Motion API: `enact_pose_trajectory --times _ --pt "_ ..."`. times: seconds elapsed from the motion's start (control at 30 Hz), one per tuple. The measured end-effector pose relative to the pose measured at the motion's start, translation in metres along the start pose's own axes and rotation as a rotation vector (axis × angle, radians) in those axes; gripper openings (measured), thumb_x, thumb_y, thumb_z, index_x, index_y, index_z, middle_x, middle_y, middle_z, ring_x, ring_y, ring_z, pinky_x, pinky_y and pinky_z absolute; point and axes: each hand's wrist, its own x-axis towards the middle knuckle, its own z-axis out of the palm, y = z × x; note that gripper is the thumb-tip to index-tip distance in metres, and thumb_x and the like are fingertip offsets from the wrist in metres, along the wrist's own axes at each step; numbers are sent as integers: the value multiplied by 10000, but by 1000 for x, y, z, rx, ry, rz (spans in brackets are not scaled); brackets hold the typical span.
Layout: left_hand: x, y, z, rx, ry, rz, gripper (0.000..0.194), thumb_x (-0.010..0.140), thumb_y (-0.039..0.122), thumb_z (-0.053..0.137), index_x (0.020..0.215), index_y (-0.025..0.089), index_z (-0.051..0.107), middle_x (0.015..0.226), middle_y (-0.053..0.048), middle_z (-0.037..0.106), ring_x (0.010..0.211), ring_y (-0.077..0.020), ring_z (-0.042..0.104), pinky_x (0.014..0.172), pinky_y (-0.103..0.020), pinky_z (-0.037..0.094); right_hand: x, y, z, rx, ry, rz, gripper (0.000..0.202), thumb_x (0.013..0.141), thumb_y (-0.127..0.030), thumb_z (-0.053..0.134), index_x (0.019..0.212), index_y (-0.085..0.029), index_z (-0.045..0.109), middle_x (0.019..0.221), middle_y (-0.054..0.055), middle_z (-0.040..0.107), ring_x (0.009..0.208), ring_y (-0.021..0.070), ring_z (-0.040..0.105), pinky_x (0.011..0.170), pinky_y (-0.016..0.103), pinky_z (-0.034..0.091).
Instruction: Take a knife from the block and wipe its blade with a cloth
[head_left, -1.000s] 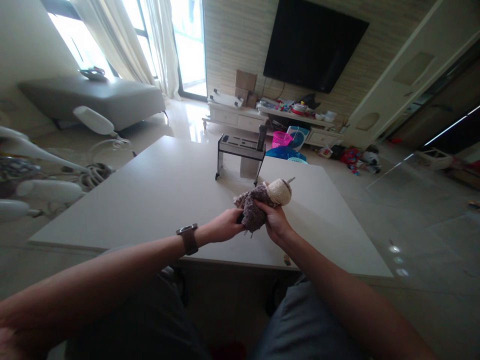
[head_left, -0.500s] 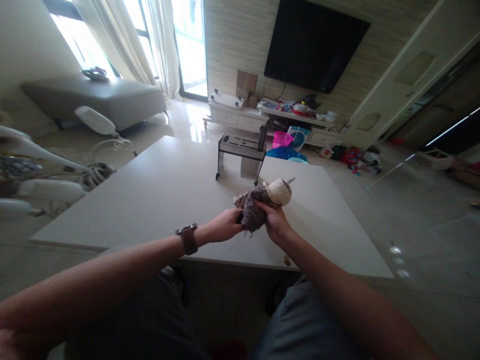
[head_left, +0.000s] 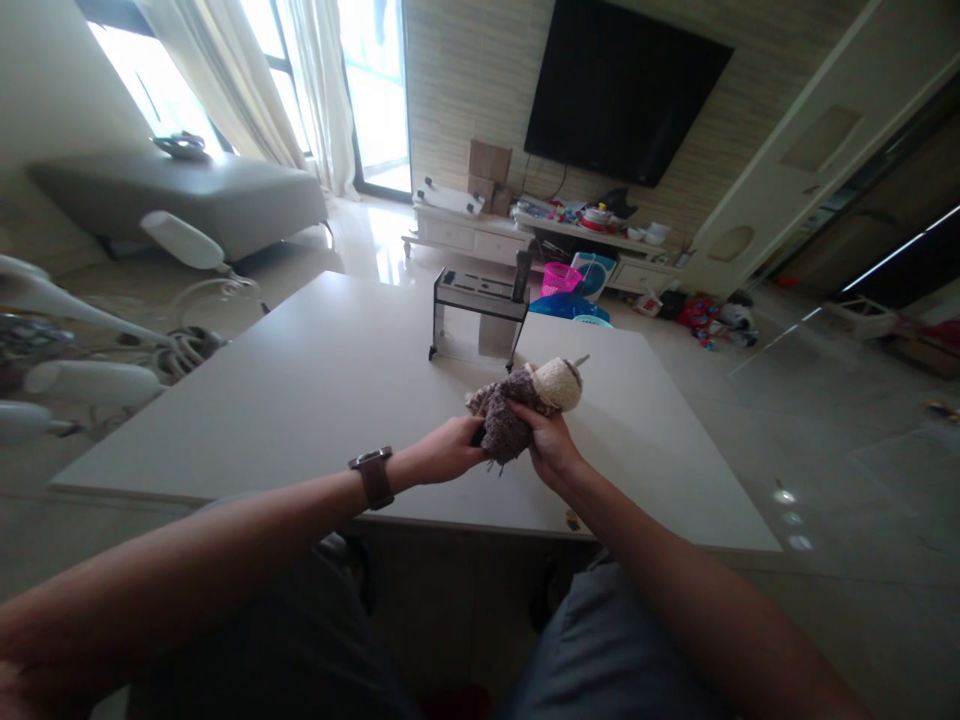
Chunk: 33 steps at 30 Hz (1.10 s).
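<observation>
My right hand [head_left: 553,445] is closed round a shaggy brown and cream cloth [head_left: 510,425], its thumb pressed on top. A narrow pale tip pokes out of the cloth's cream end at the upper right; it looks like the tip of a knife [head_left: 583,359], whose blade is otherwise covered. At the cloth's left end, my left hand [head_left: 450,450] is closed, with a dark handle-like part showing at its fingers. Just beyond the cloth, a knife rack [head_left: 480,290] with a slotted top stands on the white table [head_left: 300,390]. One black handle [head_left: 521,275] sticks up from its right end.
A small brownish item [head_left: 573,520] lies at the table's near edge beside my right forearm. White lamp-like arms [head_left: 97,380] crowd the left side. Beyond the table are a pink basket [head_left: 562,278], a blue bag [head_left: 566,306] and a low TV cabinet [head_left: 469,238].
The view has shifted slightly. Both hands keep the same grip on the cloth and the thing inside it, with hardly any visible movement.
</observation>
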Motion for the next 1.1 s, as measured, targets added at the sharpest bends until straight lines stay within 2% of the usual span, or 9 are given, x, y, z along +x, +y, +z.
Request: enact_pose_trajectory --times 0.27,0.47,0.63,0.8,0.97,1.1 --pt "-1 2 -1 31 -4 -9 268 880 305 623 1000 125 782 1016 -98 818 939 -256 724 809 -300 559 3 5 -2 -4 16 9 515 518 -258 941 986 -192 735 1091 43 819 1074 244 751 1060 400 581" --pt "0 2 0 12 9 14 301 871 320 645 1058 127 781 1074 -104 816 971 -260 725 870 -315 554 4 5 -3 -16 -16 -4 505 555 -267 931 1014 -195 734 1092 40 817 1081 247 755 1063 417 586" --pt "-1 -1 1 37 5 -27 304 879 338 625 1020 109 766 980 -104 812 874 -247 711 756 -298 532 2 3 -2 -14 -4 -6 522 529 -270 938 1004 -194 737 1111 44 817 1097 252 746 1080 420 573" --pt "0 -1 1 37 -1 -40 318 881 361 627 1023 106 752 956 -95 794 845 -230 677 751 -299 503 1 2 0 -7 22 0 523 519 -260 949 996 -191 746 1093 42 821 1086 249 749 1051 402 586" --pt "1 8 -2 87 12 -31 239 890 358 602 923 140 696 790 -14 677 705 -164 535 648 -281 396 13 -16 -3 80 15 -40 531 550 -199 930 1050 -198 752 1074 31 823 1019 239 769 997 403 615" --pt "0 17 -6 185 45 -81 190 869 341 606 766 185 573 681 31 537 618 -134 407 586 -292 301 36 -45 -20 123 45 -94 401 625 -196 888 1006 -178 764 996 37 824 943 231 777 977 420 630"
